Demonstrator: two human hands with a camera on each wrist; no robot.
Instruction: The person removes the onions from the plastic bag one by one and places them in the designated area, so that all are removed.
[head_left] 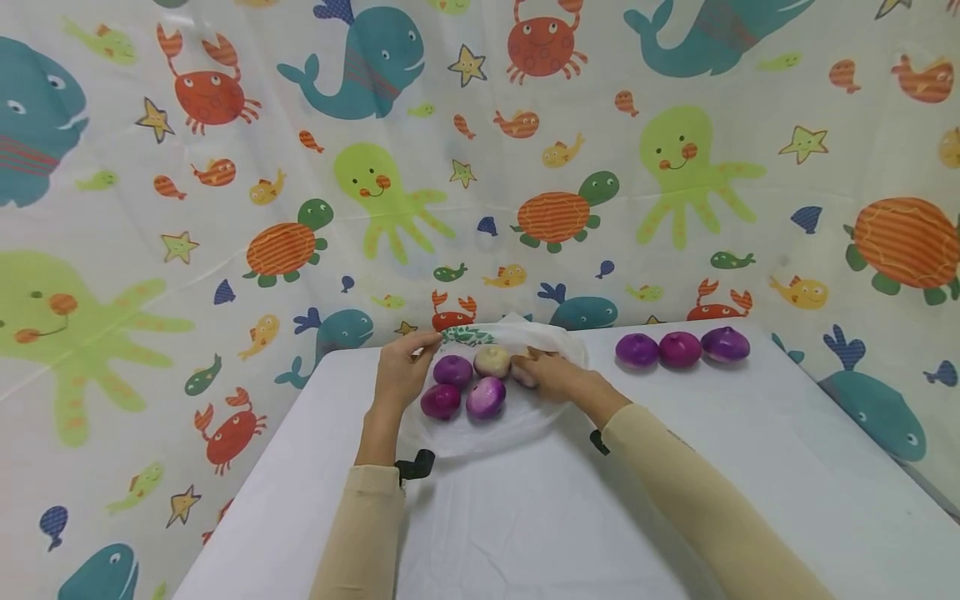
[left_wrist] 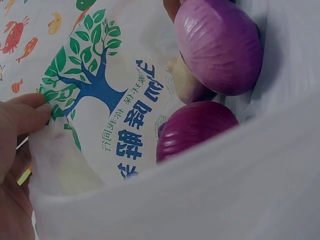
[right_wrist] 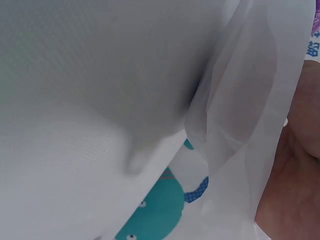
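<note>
Pinching the rim of the bag [head_left: 450, 435]: left hand [head_left: 402, 364], thumb and fingers together | right hand [head_left: 557, 377]: at the bag's right side, fingers bent, hold unclear | bag: near the counter's [head_left: 720, 475] far edge, around three purple onions [head_left: 452, 371] and a pale onion [head_left: 492, 362] | three others [head_left: 679, 350]: row, far right corner

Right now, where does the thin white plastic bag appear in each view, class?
Head: thin white plastic bag, just below centre.
Left wrist: across most of the picture, edge pinched by the left hand.
Right wrist: right of centre, beside the right hand.
Shared landmark: the white cloth printed with colourful sea animals.
</note>
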